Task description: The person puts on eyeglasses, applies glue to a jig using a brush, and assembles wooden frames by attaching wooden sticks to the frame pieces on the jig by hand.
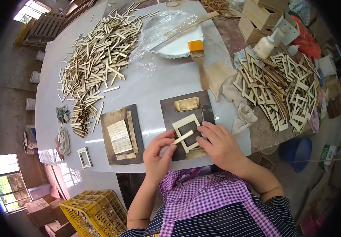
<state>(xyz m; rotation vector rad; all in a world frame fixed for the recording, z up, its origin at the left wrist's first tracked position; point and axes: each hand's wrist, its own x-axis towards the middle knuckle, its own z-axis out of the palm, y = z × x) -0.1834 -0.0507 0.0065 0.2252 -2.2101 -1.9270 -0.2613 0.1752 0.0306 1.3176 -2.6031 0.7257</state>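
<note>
Head view: I am holding a short, pale, flat wooden strip (183, 137) over a pale rectangular wooden frame (185, 120).
My left hand (156, 154) is pinching the strip's left end, thumb and fingers clamped on it, and the strip is slanting across the frame's opening. My right hand (223, 146) is resting at the frame's right side, fingers apart; I cannot tell whether they are gripping it. The frame is lying on a dark flat board (168, 110) on the smooth grey surface (154, 93). Farther left, a loose heap of pale wooden sticks (99, 59) is lying.
</note>
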